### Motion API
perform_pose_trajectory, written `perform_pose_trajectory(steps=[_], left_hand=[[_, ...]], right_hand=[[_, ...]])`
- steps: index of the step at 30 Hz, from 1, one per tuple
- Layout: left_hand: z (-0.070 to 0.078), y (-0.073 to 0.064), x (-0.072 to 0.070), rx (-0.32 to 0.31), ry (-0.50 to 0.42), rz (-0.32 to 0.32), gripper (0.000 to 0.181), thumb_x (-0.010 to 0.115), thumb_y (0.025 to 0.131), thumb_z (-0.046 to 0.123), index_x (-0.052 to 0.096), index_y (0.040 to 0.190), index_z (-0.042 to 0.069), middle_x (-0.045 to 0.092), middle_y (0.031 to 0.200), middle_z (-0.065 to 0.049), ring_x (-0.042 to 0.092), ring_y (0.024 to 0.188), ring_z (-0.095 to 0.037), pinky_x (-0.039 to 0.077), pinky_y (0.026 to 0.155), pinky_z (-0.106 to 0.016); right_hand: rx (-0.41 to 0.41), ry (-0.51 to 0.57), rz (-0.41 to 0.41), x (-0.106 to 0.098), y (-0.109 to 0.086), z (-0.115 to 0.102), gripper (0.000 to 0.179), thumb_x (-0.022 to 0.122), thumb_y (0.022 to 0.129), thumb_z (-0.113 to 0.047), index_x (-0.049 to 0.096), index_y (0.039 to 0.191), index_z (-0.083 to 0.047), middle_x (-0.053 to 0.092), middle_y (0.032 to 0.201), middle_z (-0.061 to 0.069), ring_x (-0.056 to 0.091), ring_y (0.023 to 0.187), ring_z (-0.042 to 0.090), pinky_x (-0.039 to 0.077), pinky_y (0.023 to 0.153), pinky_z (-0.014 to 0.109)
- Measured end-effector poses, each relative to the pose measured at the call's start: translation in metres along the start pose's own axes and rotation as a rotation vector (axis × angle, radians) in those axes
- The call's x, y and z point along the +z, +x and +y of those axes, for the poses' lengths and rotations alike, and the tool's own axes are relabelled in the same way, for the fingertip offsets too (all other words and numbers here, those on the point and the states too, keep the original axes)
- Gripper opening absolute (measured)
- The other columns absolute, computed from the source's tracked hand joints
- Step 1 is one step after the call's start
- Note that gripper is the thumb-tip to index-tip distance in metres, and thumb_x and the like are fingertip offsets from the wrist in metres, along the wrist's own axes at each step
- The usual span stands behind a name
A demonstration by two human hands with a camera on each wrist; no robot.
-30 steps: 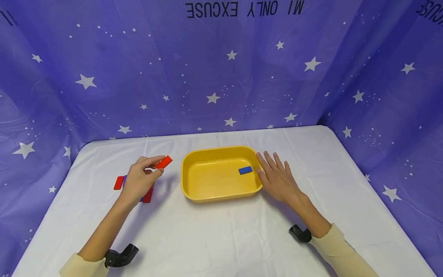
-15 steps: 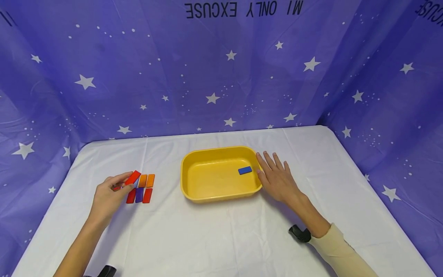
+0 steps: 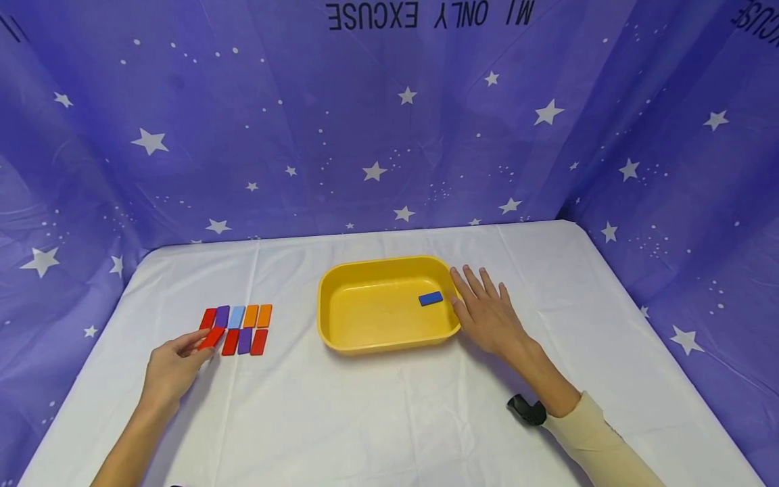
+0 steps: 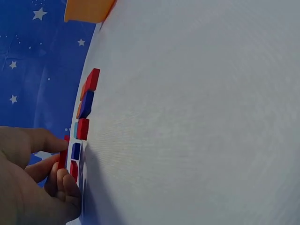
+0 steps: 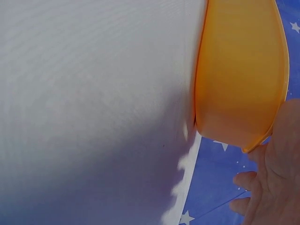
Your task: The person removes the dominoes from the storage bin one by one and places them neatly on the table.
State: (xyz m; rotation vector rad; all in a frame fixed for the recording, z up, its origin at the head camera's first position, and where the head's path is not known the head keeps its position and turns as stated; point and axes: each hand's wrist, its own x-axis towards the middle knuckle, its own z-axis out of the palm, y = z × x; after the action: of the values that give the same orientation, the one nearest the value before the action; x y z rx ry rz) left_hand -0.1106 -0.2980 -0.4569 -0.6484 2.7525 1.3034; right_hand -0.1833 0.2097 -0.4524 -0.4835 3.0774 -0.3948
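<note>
A red domino-like block (image 3: 211,338) is pinched between the thumb and fingers of my left hand (image 3: 169,367), tilted at the left end of the front row. That row holds a red block (image 3: 230,342), a purple block (image 3: 245,341) and another red block (image 3: 258,342). Behind it lie a red block (image 3: 208,318), a purple block (image 3: 222,316), a light blue block (image 3: 236,317) and two orange blocks (image 3: 251,316). My right hand (image 3: 491,318) rests, fingers straight and spread, against the right end of a yellow tray (image 3: 389,348). Inside the tray lies a blue block (image 3: 431,298).
A white cloth (image 3: 377,412) covers the table, and the tray stands near its middle. Purple star-printed curtains (image 3: 341,135) rise behind and at both sides. A black wrist camera (image 3: 527,410) sits on the right wrist.
My left hand has carried the red block leftward from beside the tray, down to the left end of the front row. The right hand and tray stay put.
</note>
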Motion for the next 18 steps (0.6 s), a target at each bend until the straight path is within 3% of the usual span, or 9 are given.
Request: perform_pose_trajectory(steps=[3, 8, 13, 18], left_hand=[[-0.0029, 0.0013, 0.0008, -0.036, -0.004, -0.014, 0.050, 0.062, 0.097, 0.016, 0.052, 0.140, -0.006, 0.057, 0.114, -0.020, 0.049, 0.097, -0.026, 0.044, 0.061, -0.016], [-0.0052, 0.0038, 0.0033, -0.037, 0.019, -0.009, 0.050, 0.062, 0.096, 0.016, 0.053, 0.139, -0.007, 0.060, 0.113, -0.020, 0.051, 0.100, -0.027, 0.043, 0.063, -0.013], [-0.0049, 0.0051, 0.0055, -0.042, 0.038, 0.003, 0.051, 0.063, 0.095, 0.019, 0.053, 0.139, -0.006, 0.059, 0.111, -0.021, 0.050, 0.095, -0.027, 0.043, 0.061, -0.019], [-0.0039, 0.0044, 0.0069, -0.054, 0.052, 0.002, 0.052, 0.062, 0.095, 0.019, 0.053, 0.139, -0.006, 0.060, 0.111, -0.021, 0.051, 0.098, -0.030, 0.041, 0.070, -0.029]], right_hand=[[-0.003, 0.002, 0.000, -0.0001, 0.0004, 0.0005, 0.060, 0.026, 0.108, -0.043, 0.017, 0.161, -0.017, 0.017, 0.164, 0.014, 0.008, 0.149, 0.041, 0.010, 0.111, 0.069], [-0.014, 0.000, 0.012, 0.0006, 0.0008, 0.0019, 0.059, 0.026, 0.108, -0.042, 0.018, 0.161, -0.016, 0.019, 0.163, 0.015, 0.010, 0.148, 0.042, 0.012, 0.110, 0.070], [-0.009, -0.007, 0.005, 0.0002, 0.0014, 0.0019, 0.059, 0.024, 0.108, -0.043, 0.017, 0.161, -0.017, 0.018, 0.163, 0.014, 0.008, 0.149, 0.041, 0.012, 0.111, 0.070], [-0.002, -0.004, -0.008, 0.0001, 0.0010, 0.0016, 0.060, 0.025, 0.108, -0.043, 0.016, 0.161, -0.017, 0.017, 0.164, 0.014, 0.008, 0.149, 0.041, 0.011, 0.111, 0.069]])
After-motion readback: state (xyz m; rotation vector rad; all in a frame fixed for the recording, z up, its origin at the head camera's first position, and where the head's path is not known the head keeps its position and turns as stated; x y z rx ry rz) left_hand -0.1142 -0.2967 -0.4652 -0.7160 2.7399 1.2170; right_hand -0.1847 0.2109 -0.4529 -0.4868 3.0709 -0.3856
